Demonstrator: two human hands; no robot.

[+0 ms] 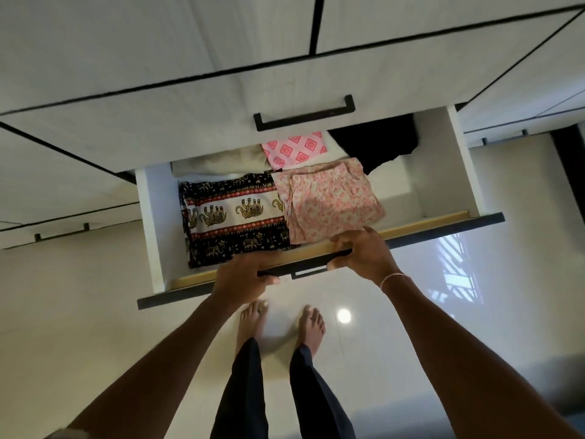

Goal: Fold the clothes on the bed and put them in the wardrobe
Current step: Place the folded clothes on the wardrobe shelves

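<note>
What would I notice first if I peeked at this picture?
The open drawer in the middle, with a folded black elephant-print cloth on the left and a pink flowery cloth beside it. Below, the left hand and right hand grip its front edge, above two bare feet on the shiny floor.

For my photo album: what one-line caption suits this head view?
Left grip and right grip hold the front edge of an open drawer of folded clothes.
</note>
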